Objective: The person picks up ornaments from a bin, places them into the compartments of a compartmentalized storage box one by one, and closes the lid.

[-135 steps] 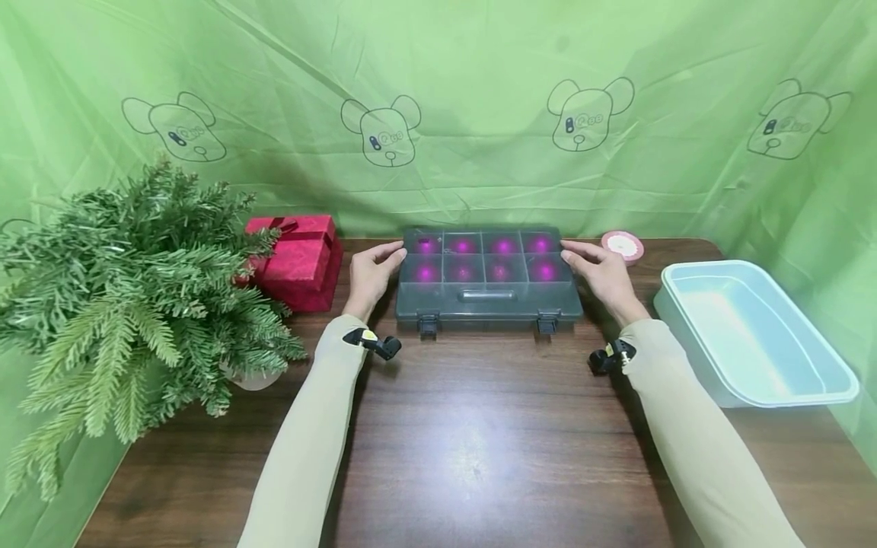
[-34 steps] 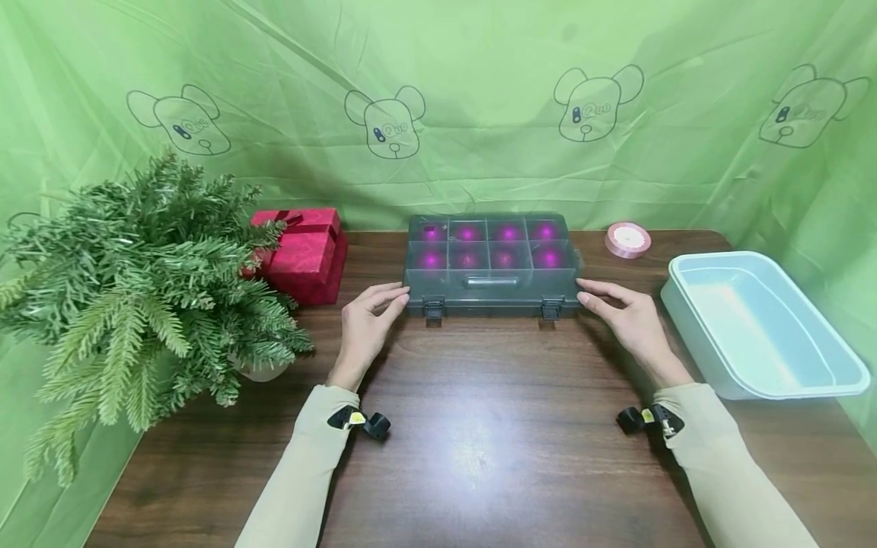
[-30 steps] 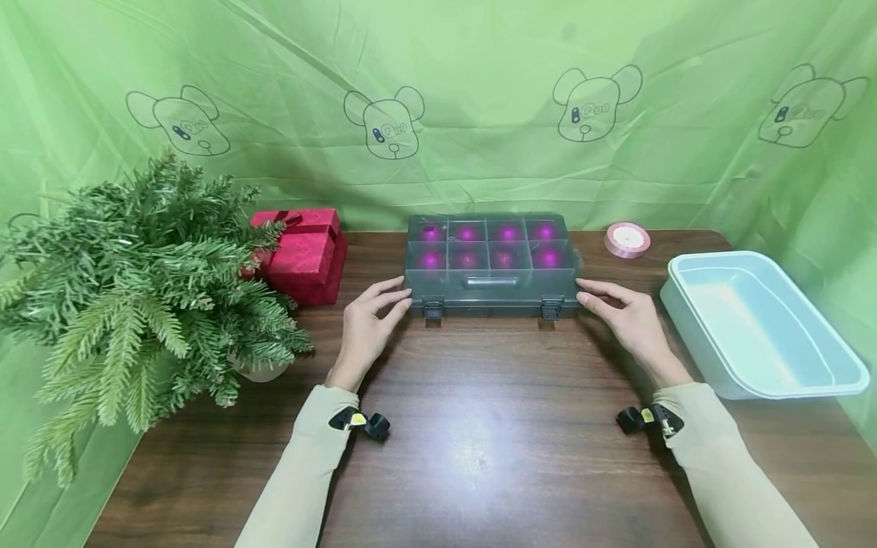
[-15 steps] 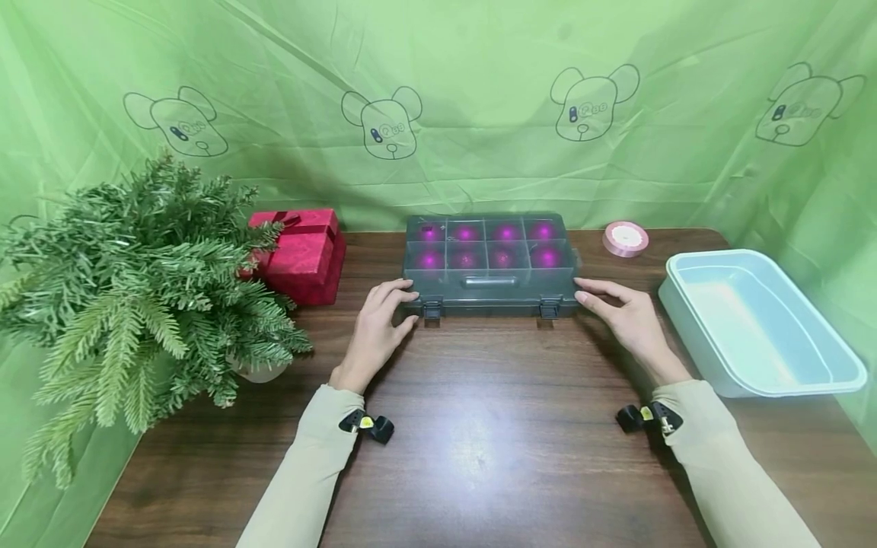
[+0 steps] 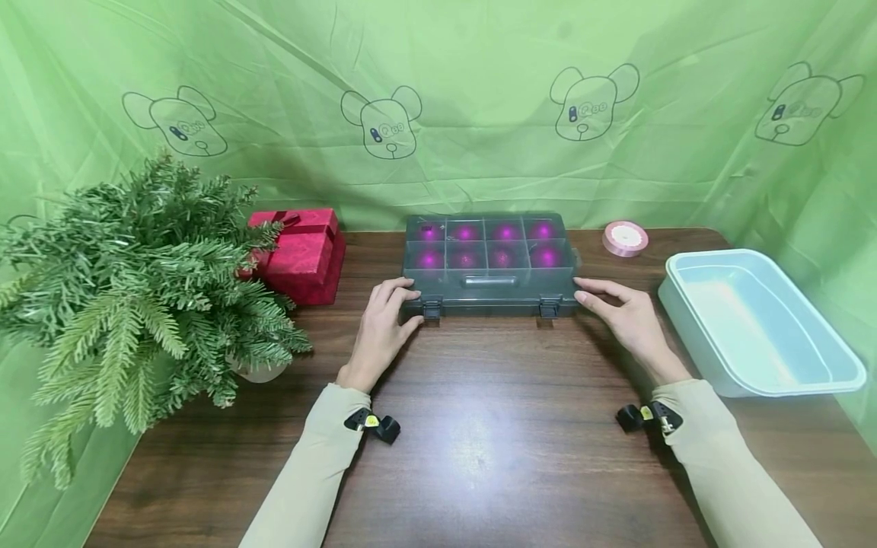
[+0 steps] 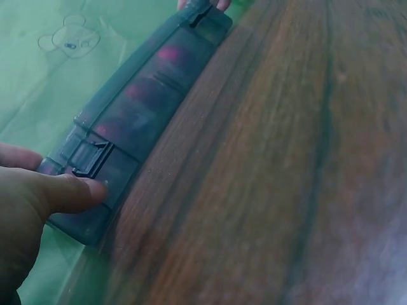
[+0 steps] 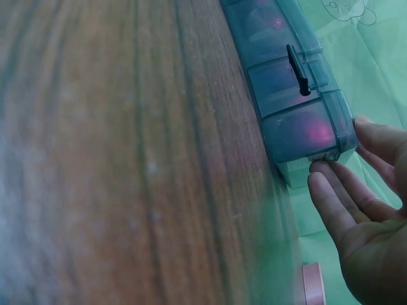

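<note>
A dark translucent organizer box (image 5: 489, 264) with a lidded grid of compartments lies at the table's back middle, pink round things showing through. Its lid is down. Two dark latches stand on its front, the left latch (image 6: 94, 159) and the right latch (image 7: 297, 71). My left hand (image 5: 379, 331) grips the front left corner, thumb on the front face just below the left latch, fingers at the left end. Touching the box's right end near its front corner are the extended fingers of my right hand (image 5: 630, 323), with the thumb at the lid edge.
A leafy artificial tree (image 5: 157, 304) and a red gift box (image 5: 301, 255) stand at the left. A pink ribbon roll (image 5: 625, 238) lies behind right, and a pale blue tub (image 5: 754, 323) fills the right side. A green curtain (image 5: 479, 152) hangs behind.
Both hands have come from the box's rear sides to its front corners. Over the last second my left hand has shifted right, its thumb reaching the front face; the right hand has stayed still.
</note>
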Action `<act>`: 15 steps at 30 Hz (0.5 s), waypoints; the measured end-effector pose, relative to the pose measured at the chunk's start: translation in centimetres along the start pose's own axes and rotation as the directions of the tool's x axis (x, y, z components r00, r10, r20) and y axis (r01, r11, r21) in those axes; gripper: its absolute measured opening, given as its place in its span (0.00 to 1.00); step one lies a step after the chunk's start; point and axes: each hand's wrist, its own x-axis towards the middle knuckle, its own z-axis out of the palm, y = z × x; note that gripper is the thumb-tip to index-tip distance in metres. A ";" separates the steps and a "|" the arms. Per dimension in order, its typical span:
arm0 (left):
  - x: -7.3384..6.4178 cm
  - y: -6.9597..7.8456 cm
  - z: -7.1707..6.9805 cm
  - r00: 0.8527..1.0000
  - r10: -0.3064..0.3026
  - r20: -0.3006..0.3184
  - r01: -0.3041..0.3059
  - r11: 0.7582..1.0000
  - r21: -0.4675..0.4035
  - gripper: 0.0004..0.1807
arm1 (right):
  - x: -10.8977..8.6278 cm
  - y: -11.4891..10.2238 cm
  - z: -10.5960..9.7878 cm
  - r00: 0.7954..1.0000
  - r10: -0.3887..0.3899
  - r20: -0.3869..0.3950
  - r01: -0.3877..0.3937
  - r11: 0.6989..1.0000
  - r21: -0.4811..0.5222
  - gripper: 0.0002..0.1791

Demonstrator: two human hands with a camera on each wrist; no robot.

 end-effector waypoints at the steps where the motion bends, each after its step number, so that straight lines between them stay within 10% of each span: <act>1: 0.0 0.0 0.0 1.000 0.001 -0.004 -0.001 1.000 0.000 0.26 | 0.0 0.0 0.0 1.000 0.001 0.001 -0.001 1.000 0.002 0.24; 15: -0.1 -0.2 -0.2 0.997 0.040 -0.068 -0.048 0.991 -0.125 0.23 | 0.0 -0.1 -0.1 1.000 0.003 0.003 -0.003 1.000 -0.004 0.24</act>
